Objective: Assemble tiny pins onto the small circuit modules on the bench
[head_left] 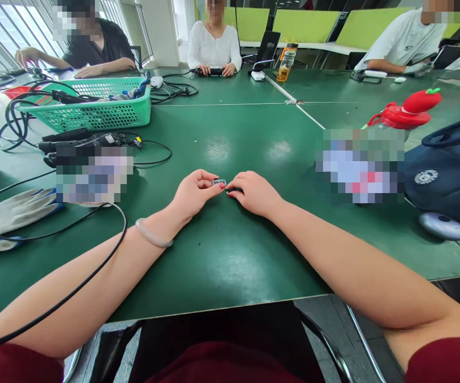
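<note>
My left hand (198,191), with a pale bangle (153,234) on its wrist, is closed in a pinch. Between thumb and fingers it grips a small silvery metal piece (219,182), too small to name exactly. Just to the right, my right hand (253,192) has its fingers curled and thumb drawn in, the tips close to the metal piece. Whatever lies between the right fingertips is too small to make out. Both hands are low over the green table (230,260), near its front edge.
To the left are a green basket (98,114) of cables and tools, black devices (82,142), a glove (18,215) and a cable crossing my left forearm. At right stand a red-lidded bottle (399,116), a navy bag (449,170) and a mouse-like object (443,226). Several people sit around the table.
</note>
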The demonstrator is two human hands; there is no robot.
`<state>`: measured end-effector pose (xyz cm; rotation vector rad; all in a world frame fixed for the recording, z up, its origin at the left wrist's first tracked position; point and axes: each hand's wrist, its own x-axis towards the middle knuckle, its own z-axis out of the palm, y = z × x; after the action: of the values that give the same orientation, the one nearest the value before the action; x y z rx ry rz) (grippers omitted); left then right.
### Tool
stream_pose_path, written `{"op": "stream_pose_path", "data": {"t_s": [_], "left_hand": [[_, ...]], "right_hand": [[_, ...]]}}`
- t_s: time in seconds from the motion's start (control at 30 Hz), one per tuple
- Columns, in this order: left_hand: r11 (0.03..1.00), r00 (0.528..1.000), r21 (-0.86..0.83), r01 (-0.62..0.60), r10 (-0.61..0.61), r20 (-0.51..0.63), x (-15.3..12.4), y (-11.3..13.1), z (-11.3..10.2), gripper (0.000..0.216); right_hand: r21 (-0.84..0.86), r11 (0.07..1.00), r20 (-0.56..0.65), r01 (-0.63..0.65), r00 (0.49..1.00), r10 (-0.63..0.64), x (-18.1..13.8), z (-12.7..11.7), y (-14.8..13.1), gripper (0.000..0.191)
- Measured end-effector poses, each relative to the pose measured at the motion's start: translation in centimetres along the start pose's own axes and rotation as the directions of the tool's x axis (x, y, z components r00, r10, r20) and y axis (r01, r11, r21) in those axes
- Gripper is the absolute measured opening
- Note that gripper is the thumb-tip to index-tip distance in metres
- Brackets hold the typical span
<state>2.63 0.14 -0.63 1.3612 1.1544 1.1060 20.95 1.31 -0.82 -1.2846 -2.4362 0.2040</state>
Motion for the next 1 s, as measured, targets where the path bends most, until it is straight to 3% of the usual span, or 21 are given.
{"op": "stream_pose_path", "data": {"t_s": [0.13,0.3,0.63,0.77,0.9,1.0], "left_hand": [[0.982,0.999,0.187,-0.012,0.002,0.052,0.2,-0.2,-0.3,0.035],[0.955,0.994,0.293,-0.042,0.012,0.105,0.1,0.0,-0.3,0.03],[0.946,0.993,0.321,-0.037,-0.001,0.118,0.0,0.3,-0.3,0.032],[0.958,0.993,0.285,-0.027,-0.007,0.119,0.2,0.1,-0.3,0.034],[0.954,0.992,0.298,-0.031,-0.008,0.127,0.1,0.1,-0.3,0.033],[0.942,0.99,0.336,-0.027,-0.022,0.139,0.0,0.2,-0.3,0.032]], "right_hand": [[0.025,0.993,0.042,-0.113,0.993,0.112,0.0,0.0,-0.5,0.012],[0.096,0.984,0.09,-0.15,0.986,0.141,-0.4,-0.1,-1.2,0.014],[0.176,0.982,0.144,-0.063,0.989,0.037,-0.4,-1.1,0.2,0.007],[0.141,0.989,0.123,-0.047,0.992,0.03,-0.5,-1.0,0.1,0.01],[0.119,0.987,0.11,-0.109,0.989,0.096,-0.4,-0.8,0.1,0.011],[0.132,0.975,-0.019,-0.181,0.983,0.185,-0.4,-1.2,0.2,0.013]]}}
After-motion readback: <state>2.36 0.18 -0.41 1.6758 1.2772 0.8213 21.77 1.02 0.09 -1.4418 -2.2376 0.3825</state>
